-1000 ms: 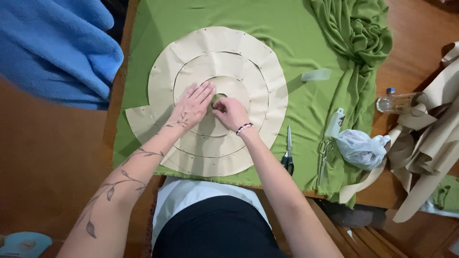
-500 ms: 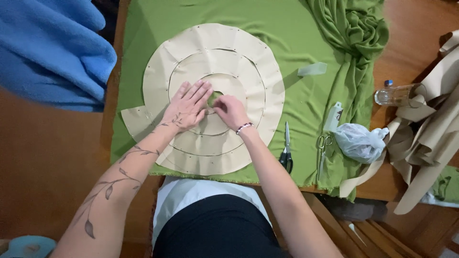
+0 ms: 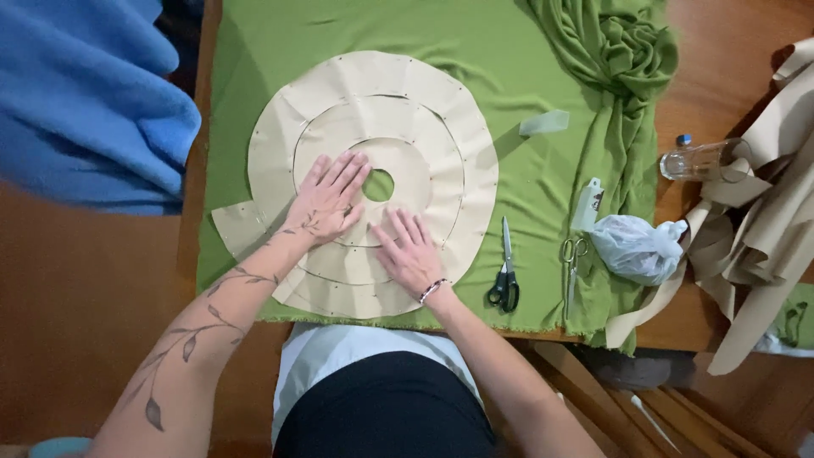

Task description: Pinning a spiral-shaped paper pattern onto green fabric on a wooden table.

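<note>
While both hands [image 3: 326, 203] [image 3: 411, 250] lie flat, fingers spread, on the spiral pattern [image 3: 441, 144] — green cloth [image 3: 543, 51] cut off above.

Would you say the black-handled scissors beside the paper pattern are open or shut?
Shut: the black-handled scissors lie flat on the green fabric, blades together in one narrow point, right of the paper pattern.

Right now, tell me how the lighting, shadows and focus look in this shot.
Head view: soft, even light; the paper pattern and green cloth are sharp. Both hands, left hand and right hand, cast only faint shadows. The glass shows slight glare. The blue blanket looks softer at the frame edge.
</note>
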